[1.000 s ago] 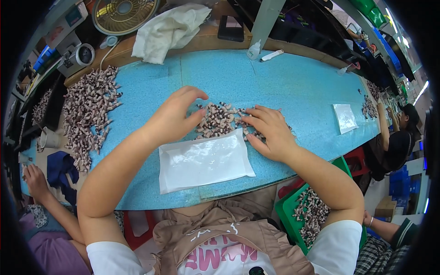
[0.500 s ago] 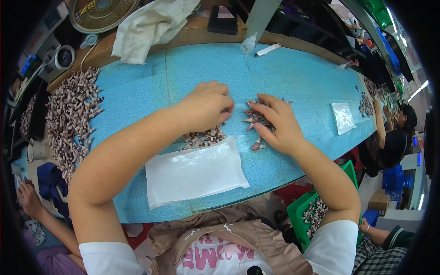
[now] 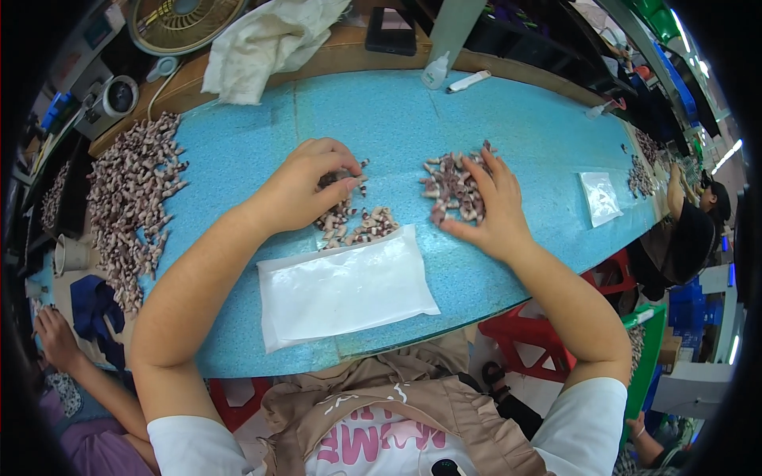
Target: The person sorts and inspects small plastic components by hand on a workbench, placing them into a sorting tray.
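My left hand [image 3: 313,181] is curled round a few small pale-pink pieces with dark brown parts, which show between thumb and fingers. Below it, more of these pieces lie in a loose heap [image 3: 369,226] along the upper edge of a flat white packet [image 3: 349,289]. My right hand [image 3: 498,208] rests with fingers spread against the right side of another small heap of the pieces [image 3: 451,184]. Its thumb touches the heap's near edge. The underside of my left fingers is hidden.
A big pile of like pieces [image 3: 131,198] covers the blue table's [image 3: 381,111] left end. A small white packet [image 3: 600,198] lies at right. Behind are a cloth [image 3: 266,47], a bottle [image 3: 435,73] and a fan [image 3: 186,20]. Red stools [image 3: 530,337] and a green tray [image 3: 647,357] stand nearer.
My left hand has moved left, uncovering more of the near heap. My right fingers have spread to the heap's right side, exposing it. The green tray has shifted right, away from the table edge.
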Tool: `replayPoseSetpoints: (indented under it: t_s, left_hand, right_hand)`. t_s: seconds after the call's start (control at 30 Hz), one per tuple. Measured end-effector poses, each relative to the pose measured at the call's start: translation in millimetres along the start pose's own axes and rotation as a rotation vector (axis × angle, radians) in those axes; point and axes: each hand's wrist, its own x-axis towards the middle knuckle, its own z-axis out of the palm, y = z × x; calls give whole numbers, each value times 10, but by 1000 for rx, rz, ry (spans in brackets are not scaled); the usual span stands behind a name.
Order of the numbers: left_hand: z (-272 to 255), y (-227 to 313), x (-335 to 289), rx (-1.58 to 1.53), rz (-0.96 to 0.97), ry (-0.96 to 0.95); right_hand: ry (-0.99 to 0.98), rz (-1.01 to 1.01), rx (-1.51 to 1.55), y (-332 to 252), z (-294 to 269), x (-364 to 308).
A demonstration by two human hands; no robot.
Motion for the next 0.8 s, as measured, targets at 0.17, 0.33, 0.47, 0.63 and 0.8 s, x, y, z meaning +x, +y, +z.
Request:
replayPoseSetpoints:
  t_s: [0.17, 0.33, 0.47, 0.63, 0.8]
  left_hand:
    - [-33, -104, -155, 68, 16, 42]
    - [-56, -89, -96, 22, -68, 57]
    - [-51, 24, 74, 72, -203, 11]
    - [89, 113, 94, 269, -181, 1]
    - [26, 97, 19, 139, -215, -27]
  right_hand:
    - [28, -51, 44, -62, 168, 492]
    - [7, -60, 141, -66, 204, 788]
    - [-1, -56, -10, -224, 110, 835]
    - [92, -141, 97, -444, 130, 1021]
    - [103, -251, -6, -575, 294, 1090]
